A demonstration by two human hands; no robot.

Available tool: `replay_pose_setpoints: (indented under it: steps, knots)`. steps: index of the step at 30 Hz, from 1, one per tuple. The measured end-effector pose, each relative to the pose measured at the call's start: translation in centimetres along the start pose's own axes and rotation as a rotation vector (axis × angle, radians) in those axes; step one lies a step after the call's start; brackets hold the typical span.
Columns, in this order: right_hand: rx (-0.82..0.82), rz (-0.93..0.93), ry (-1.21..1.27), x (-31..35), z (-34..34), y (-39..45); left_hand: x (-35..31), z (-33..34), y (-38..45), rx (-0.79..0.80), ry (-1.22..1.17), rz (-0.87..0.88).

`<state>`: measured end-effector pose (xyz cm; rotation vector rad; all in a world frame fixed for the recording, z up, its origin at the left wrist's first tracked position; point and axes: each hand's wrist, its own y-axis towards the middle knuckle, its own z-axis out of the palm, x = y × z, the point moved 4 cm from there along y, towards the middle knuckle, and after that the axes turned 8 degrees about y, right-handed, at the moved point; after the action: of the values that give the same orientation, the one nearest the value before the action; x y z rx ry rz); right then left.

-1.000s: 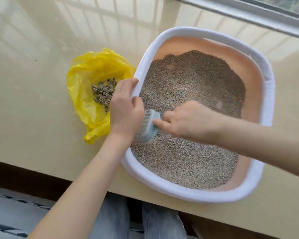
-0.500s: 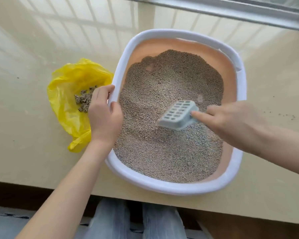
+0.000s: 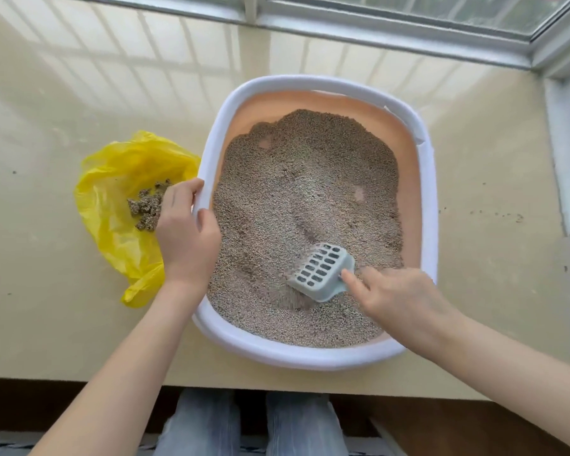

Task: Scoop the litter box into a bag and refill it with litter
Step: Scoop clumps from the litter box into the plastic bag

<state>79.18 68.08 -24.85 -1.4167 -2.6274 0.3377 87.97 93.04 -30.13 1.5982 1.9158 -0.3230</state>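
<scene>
Bag: the yellow bag [image 3: 119, 205] lies open on the pale surface [image 3: 46, 291] at the 9 o'clock side of the litter box [image 3: 208, 179], touching its rim; a few dark clumps [image 3: 147, 205] sit in its mouth.

Left hand: the left hand [image 3: 186, 235] grips the white rim at 9 o'clock, fingers curled over the outside edge and thumb hooked inside onto the litter side. The forearm comes up from 7 o'clock, wrist roughly straight.

Litter: grey-brown litter [image 3: 310, 179] covers most of the tray, piled higher toward 12 o'clock, with bare peach floor showing along the 12 and 3 o'clock walls. No clump is plain to see on top.

Scoop: the slotted pale-blue scoop [image 3: 321, 273] sits in the 5 o'clock part of the tray, its lower edge dug into the litter, slots facing up.

Right hand: the right hand [image 3: 399, 297] holds the scoop's handle end, index finger stretched along it, the other fingers curled round the handle; the handle itself is hidden. The forearm enters from 4 o'clock.

Doing it well: it seems best to push the scoop low and shallow toward 10 o'clock, lift level, shake gently so loose grains fall through, then carry it over the rim to the bag. The left-hand grip should stop the box sliding.

Risk: tilting in transit would likely drop grains onto the surface.
</scene>
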Motion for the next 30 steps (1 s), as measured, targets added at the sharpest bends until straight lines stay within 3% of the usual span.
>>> replay_pose_setpoints:
  steps: [4, 7, 10, 16, 20, 23, 26, 30]
  knots:
    - [-0.052, 0.229, 0.080, -3.4, -2.7, -0.3, 0.0, 0.0, 0.0, 0.022, -0.014, -0.006]
    - [-0.026, 0.480, -0.009, -6.7, -3.5, 3.7, 0.1, 0.1, 0.0, 0.025, -0.024, 0.000]
    - [-0.017, 0.573, -0.013, -9.2, -2.8, 8.9, 0.4, 0.3, 0.0, 0.015, -0.031, 0.006]
    - [0.054, 0.644, -0.036, -9.9, 0.4, 11.6, 0.5, 0.3, 0.0, 0.012, -0.045, 0.003]
    - [0.177, 0.580, 0.016, -5.4, 0.9, 6.9, 0.4, 0.2, 0.1, 0.023, -0.063, 0.008]
    - [0.175, 0.623, 0.059, -4.5, -2.1, 2.4, 0.5, 0.2, 0.2, 0.024, -0.065, 0.009]
    - [0.226, 0.689, 0.231, -5.6, -5.3, 0.8, 0.6, 0.3, 0.2, 0.030, -0.068, 0.014]
    - [0.482, 0.531, 0.542, -6.6, -5.9, 4.4, 0.6, 0.3, 0.1, 0.030, -0.066, 0.010]
